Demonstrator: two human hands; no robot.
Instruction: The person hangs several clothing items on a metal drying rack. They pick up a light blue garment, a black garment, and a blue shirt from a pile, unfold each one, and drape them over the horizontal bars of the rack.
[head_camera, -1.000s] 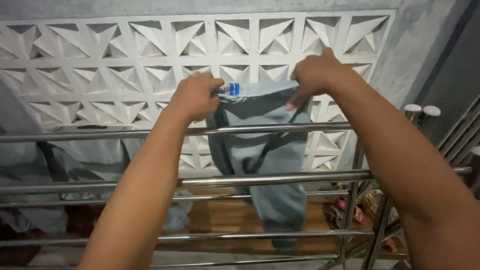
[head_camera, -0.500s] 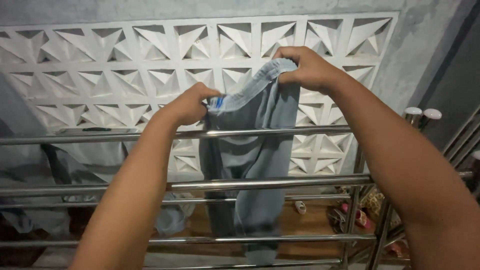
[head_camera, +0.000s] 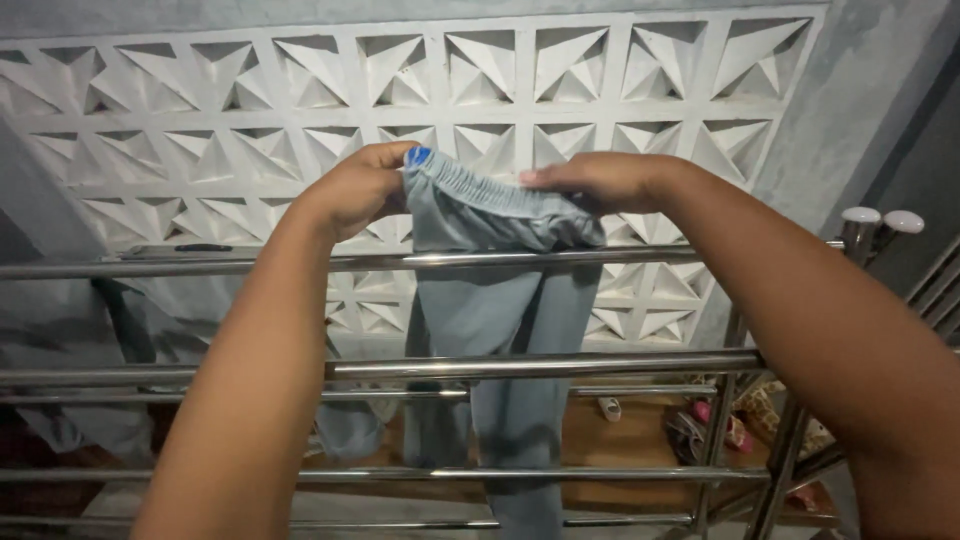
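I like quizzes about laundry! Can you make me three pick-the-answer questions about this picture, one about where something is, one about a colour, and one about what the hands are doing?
1. Where does the pair of trousers hang?
A. On the floor
B. Over the top metal bar of the drying rack
C. On a wall hook

2. What colour are the trousers?
A. Light grey-blue
B. Red
C. Yellow

3. What are the left hand and right hand doing?
A. Both rest empty
B. Only one touches the cloth
C. Both hold the stretchy waistband

Answers:
1 B, since the legs drop down behind the bar while the waistband is above it.
2 A, the cloth is a pale grey-blue all over.
3 C, each hand grips one end of the waistband.
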